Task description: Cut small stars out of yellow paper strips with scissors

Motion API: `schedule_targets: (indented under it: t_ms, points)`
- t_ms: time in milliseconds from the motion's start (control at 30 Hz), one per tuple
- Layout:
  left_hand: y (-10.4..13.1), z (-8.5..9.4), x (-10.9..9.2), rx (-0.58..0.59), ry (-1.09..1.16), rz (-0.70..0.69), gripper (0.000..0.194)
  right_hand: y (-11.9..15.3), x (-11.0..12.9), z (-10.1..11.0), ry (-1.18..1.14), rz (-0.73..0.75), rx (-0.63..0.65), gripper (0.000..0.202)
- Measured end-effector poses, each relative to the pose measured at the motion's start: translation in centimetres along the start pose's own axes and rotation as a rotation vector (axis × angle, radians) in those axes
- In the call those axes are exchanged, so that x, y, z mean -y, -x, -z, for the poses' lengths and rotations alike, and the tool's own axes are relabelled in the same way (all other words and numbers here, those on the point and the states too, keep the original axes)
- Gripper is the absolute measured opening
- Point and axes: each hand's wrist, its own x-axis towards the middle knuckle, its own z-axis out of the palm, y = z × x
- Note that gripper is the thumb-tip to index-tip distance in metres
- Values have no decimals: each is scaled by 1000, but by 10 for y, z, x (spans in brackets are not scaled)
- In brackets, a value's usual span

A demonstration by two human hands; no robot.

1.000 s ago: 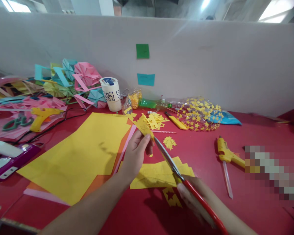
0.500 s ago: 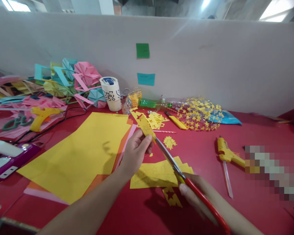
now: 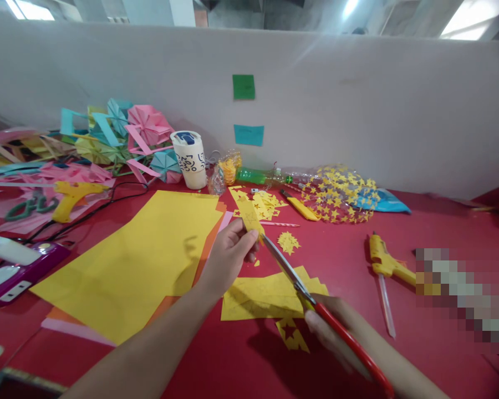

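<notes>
Head cam shows your left hand (image 3: 229,252) pinching the yellow strip (image 3: 250,215), swung steeper against the scissors (image 3: 290,269) gripped in your right hand (image 3: 337,311), so the cutting angle's probably changed.

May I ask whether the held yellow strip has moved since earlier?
Yes, the held yellow strip has swung right at its far end, judged against the blue note.

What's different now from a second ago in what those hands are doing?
The yellow strip in the left hand has turned: its far end has swung to the right. Neither hand has visibly taken hold of or let go of anything. The right hand still holds the scissors, and the little star pile stays put.
</notes>
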Motion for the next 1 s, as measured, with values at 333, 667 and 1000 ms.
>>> schedule_targets:
  t_ms: [333, 667, 1000]
  points:
    - [-3, 2, 0, 36, 40, 5, 15, 2, 1, 2, 4, 13, 0, 54]
    - [-8, 10, -3, 118, 20, 25, 17, 0, -2, -2, 166, 128, -48, 59]
    - [-8, 12, -4, 111, -40, 7, 20, -1, -12, 3, 53, 71, 22, 51]
